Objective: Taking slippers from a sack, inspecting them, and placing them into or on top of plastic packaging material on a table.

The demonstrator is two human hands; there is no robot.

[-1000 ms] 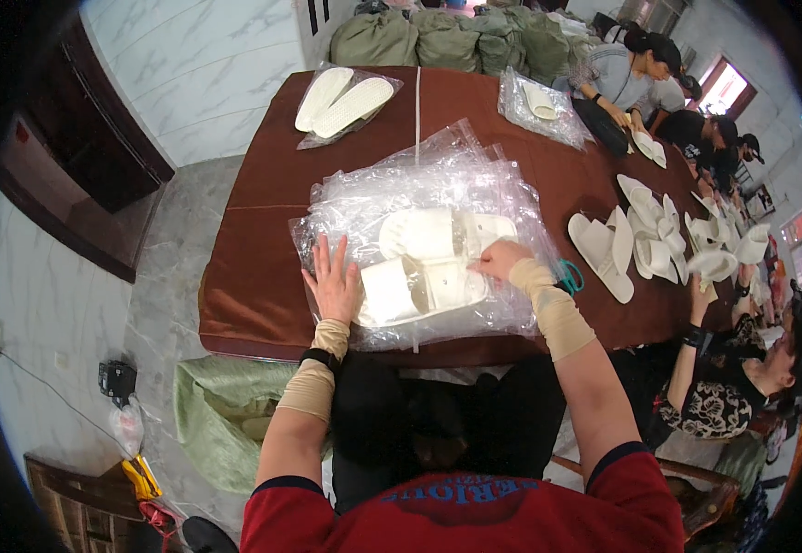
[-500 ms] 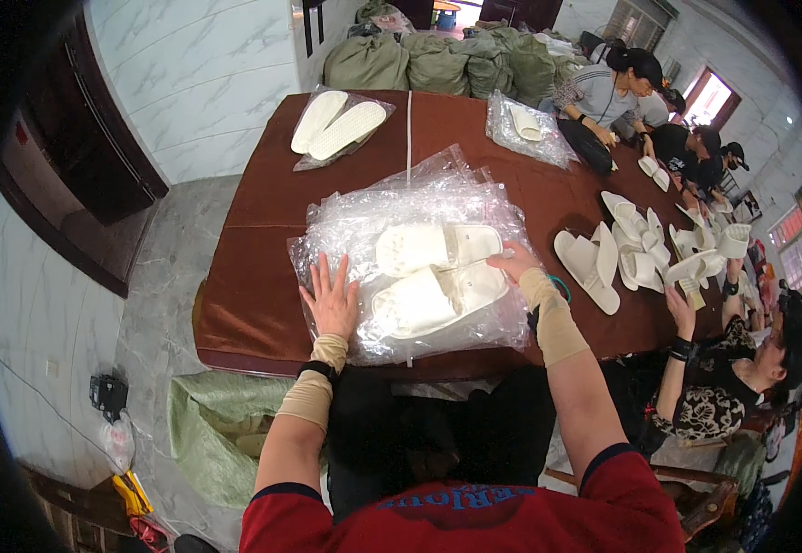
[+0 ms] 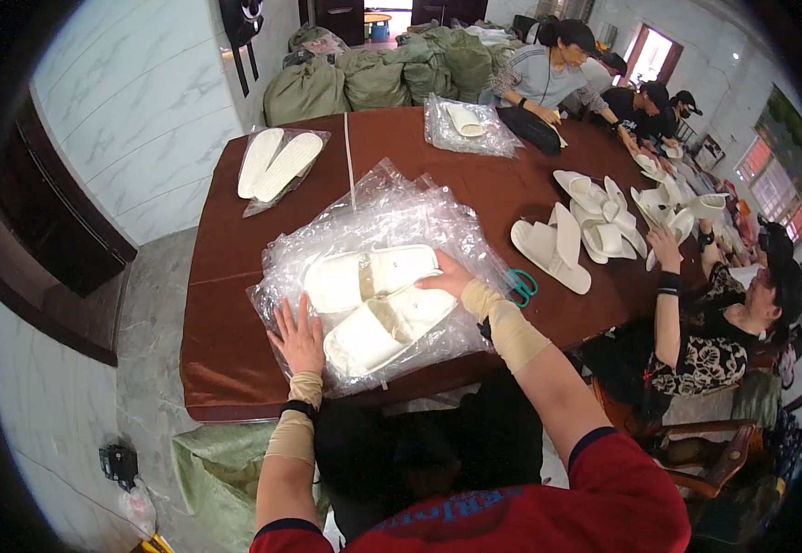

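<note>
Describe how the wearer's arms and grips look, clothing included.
Both short sleeves are red with dark trim. Beige wraps cover parts of both forearms; a black band crosses the left one. The left grip and right grip are ungloved. A dark patch edges the right wrap, its nature unclear.

White slippers (image 3: 364,346), brown tablecloth (image 3: 226,249)

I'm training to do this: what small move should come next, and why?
Perhaps the left hand should pinch an edge of the clear bags: it lies spread on them beside the white slippers, while the right hand touches the pair's right end.
</note>
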